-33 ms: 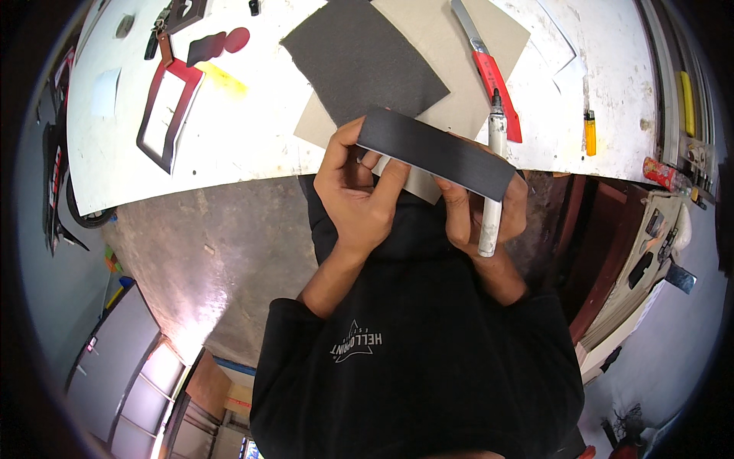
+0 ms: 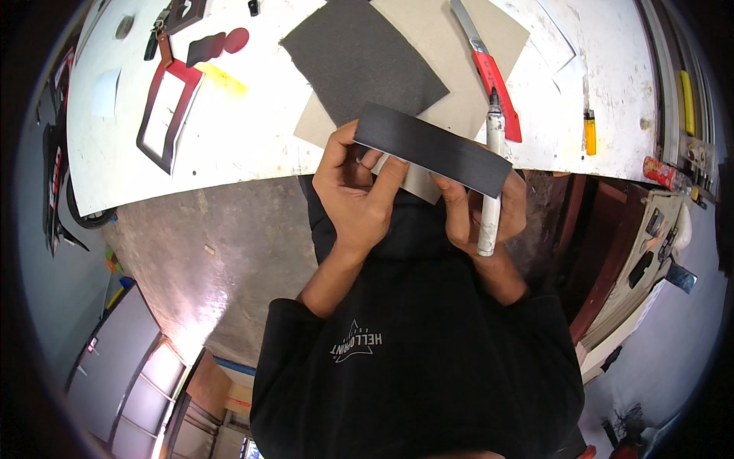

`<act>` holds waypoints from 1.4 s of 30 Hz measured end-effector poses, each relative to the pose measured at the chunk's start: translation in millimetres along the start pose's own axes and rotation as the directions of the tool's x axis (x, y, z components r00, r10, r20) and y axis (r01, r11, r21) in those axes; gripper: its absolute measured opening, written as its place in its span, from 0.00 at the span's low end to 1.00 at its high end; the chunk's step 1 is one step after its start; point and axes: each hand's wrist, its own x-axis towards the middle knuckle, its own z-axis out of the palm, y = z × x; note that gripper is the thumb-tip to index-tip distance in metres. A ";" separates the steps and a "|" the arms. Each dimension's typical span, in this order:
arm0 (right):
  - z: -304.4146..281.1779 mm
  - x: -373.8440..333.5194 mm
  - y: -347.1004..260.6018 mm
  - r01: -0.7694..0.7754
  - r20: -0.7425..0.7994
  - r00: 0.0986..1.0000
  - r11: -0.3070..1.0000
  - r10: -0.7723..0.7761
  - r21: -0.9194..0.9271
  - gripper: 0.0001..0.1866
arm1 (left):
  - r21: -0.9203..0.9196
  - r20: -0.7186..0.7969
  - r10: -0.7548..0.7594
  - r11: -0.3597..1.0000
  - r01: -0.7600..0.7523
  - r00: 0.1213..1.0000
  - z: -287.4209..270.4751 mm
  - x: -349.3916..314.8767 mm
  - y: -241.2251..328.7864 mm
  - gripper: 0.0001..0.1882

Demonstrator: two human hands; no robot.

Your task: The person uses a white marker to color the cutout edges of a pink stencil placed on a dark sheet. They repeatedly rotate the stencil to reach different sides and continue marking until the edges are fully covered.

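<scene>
Black and smooth-faced, the strip (image 2: 432, 149) is up between my hands, just over the near edge of the white table (image 2: 264, 134), its right end tilted nearer me. My left hand (image 2: 355, 195) pinches the left end, thumb at the near edge; my right hand (image 2: 465, 222) supports the right end and also grips a white marker (image 2: 490, 226), which runs under the strip with its dark tip pointing far. To handle this well, I'd judge, both thumbs should press lightly and evenly so the strip doesn't twist, and the marker tip should stay clear of its face. A pale piece (image 2: 420, 186) shows below the strip — whether it is joined on, I cannot tell. Beyond lies a dark grey sheet (image 2: 359, 61) on beige board (image 2: 489, 38). Over the board's right part is the red-handled knife (image 2: 497, 96), blade bare and pointing far — the main thing in the way of my right hand if I reach across. Farther right sits a yellow lighter (image 2: 589, 134); well left, a red-and-dark frame (image 2: 151, 111) and a maroon disc (image 2: 236, 40).
</scene>
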 end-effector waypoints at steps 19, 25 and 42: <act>5.3 -8.9 -1.7 -0.073 -0.115 0.991 0.997 0.073 0.010 0.27 | 0.016 0.025 -0.050 0.999 0.050 0.998 -6.7 -11.3 4.2 0.24; 7.8 -10.6 -0.6 -0.039 -0.118 0.992 0.994 0.051 0.101 0.29 | 0.099 0.105 0.086 0.990 -0.097 0.991 4.4 -16.2 2.8 0.34; -9.4 4.6 4.9 -0.586 0.097 0.756 0.602 0.648 0.543 0.22 | 0.108 0.155 -0.056 0.993 0.039 0.986 -15.9 -0.7 32.2 0.22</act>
